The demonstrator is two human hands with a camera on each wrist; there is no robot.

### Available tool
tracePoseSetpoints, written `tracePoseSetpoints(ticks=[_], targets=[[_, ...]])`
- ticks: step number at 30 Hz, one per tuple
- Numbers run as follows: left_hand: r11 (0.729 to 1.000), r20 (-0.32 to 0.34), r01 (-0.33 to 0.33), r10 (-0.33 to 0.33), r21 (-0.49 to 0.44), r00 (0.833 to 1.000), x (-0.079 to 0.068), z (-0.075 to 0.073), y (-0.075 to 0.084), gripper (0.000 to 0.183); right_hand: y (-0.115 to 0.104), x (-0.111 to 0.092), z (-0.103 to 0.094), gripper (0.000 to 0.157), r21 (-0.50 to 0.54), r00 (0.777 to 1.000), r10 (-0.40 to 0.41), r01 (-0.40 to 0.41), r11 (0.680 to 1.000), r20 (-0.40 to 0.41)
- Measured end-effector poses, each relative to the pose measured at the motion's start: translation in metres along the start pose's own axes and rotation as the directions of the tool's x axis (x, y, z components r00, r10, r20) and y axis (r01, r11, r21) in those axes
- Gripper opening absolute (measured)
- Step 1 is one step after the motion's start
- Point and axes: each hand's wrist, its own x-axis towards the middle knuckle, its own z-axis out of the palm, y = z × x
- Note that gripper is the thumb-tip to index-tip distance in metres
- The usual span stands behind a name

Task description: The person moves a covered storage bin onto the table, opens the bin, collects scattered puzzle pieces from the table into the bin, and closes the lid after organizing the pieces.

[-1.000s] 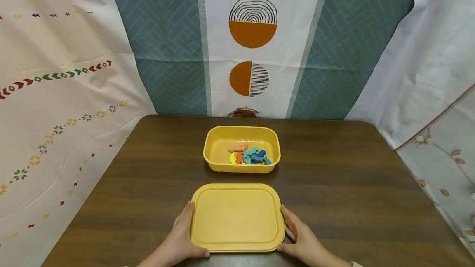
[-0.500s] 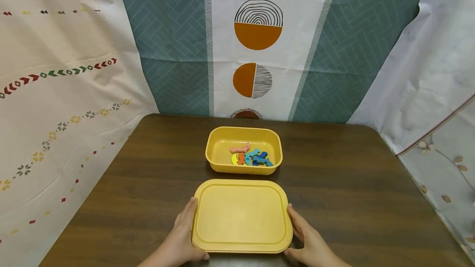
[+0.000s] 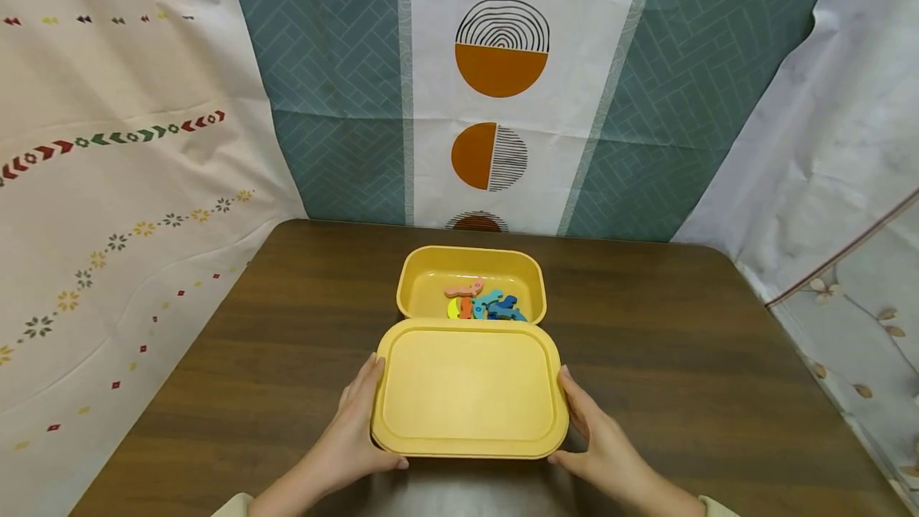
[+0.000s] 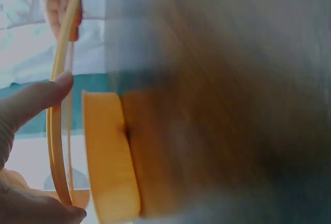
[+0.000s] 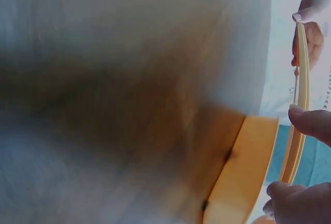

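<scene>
A yellow rectangular lid with rounded corners (image 3: 470, 389) is held level off the table by both hands. My left hand (image 3: 352, 429) grips its left edge, thumb at the near corner and fingers along the side. At the opposite edge my right hand (image 3: 606, 437) grips it likewise. Both wrist views show the lid (image 4: 56, 120) edge-on between thumb and fingers. Just beyond it stands an uncovered yellow box (image 3: 470, 251) on the table, its near rim hidden by the lid. Inside lie small pink (image 3: 463, 290), orange, yellow and blue shaped pieces (image 3: 506, 312).
The dark brown wooden table (image 3: 668, 357) extends to both sides of the box. A patterned curtain (image 3: 337, 102) hangs along the table's far edge. White printed cloths (image 3: 129, 182) flank it left and right.
Both hands have raised the lid and moved it forward, so it now overlaps the box's near rim in the head view. The box and its pieces stay put; the head view has shifted slightly.
</scene>
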Motion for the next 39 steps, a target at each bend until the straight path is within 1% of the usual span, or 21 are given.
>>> tracePoseSetpoints(ticks=[4, 7, 10, 11, 14, 17, 23, 26, 28, 32, 35, 39], targets=[[1.000, 0.002, 0.000, 0.000, 0.004, 1.000, 0.008, 0.002, -0.008, 0.119, 0.001, 0.010, 0.001, 0.099, -0.076, 0.997, 0.071, -0.073, 0.994, -0.024], [1.000, -0.004, -0.013, 0.013, 0.002, 1.000, 0.013, 0.003, -0.014, 0.119, 0.004, 0.015, 0.000, 0.098, -0.129, 0.997, 0.080, -0.082, 0.988, -0.021], [0.999, -0.009, -0.052, 0.052, -0.002, 0.999, 0.021, 0.004, -0.018, 0.119, 0.006, 0.021, -0.001, 0.097, -0.178, 0.997, 0.064, -0.069, 0.982, -0.035], [0.998, -0.010, -0.064, 0.064, 0.001, 0.998, 0.024, 0.004, -0.020, 0.119, 0.007, 0.023, -0.001, 0.097, -0.184, 0.997, 0.064, -0.070, 0.981, -0.035], [0.997, -0.008, -0.074, 0.074, -0.006, 0.997, 0.031, 0.005, -0.024, 0.119, 0.009, 0.030, 0.000, 0.096, -0.168, 0.996, 0.090, -0.092, 0.981, -0.019], [0.998, -0.006, -0.063, 0.063, -0.005, 0.998, 0.036, 0.005, -0.028, 0.117, 0.012, 0.037, 0.000, 0.096, -0.166, 0.994, 0.111, -0.110, 0.980, -0.002], [0.999, 0.006, -0.030, 0.030, -0.023, 1.000, 0.045, 0.003, -0.029, 0.115, 0.017, 0.047, -0.002, 0.094, -0.240, 0.992, 0.127, -0.129, 0.962, -0.022], [0.999, 0.011, -0.009, 0.009, -0.038, 1.000, 0.050, 0.001, -0.030, 0.114, 0.019, 0.053, -0.004, 0.091, -0.266, 0.990, 0.138, -0.134, 0.954, -0.005], [0.999, 0.017, 0.003, -0.002, -0.040, 1.000, 0.053, 0.000, -0.031, 0.114, 0.021, 0.056, -0.004, 0.090, -0.274, 0.992, 0.129, -0.122, 0.954, 0.007], [0.999, 0.006, -0.006, 0.006, -0.044, 1.000, 0.060, -0.001, -0.034, 0.112, 0.023, 0.064, -0.007, 0.089, -0.291, 0.992, 0.124, -0.111, 0.950, 0.024], [0.999, 0.003, -0.013, 0.013, -0.048, 1.000, 0.068, 0.000, -0.036, 0.111, 0.024, 0.069, -0.011, 0.088, -0.323, 0.992, 0.123, -0.107, 0.940, 0.029], [0.999, 0.017, -0.006, 0.007, -0.051, 1.000, 0.078, -0.001, -0.035, 0.111, 0.024, 0.075, -0.017, 0.088, -0.360, 0.991, 0.126, -0.106, 0.927, 0.035]])
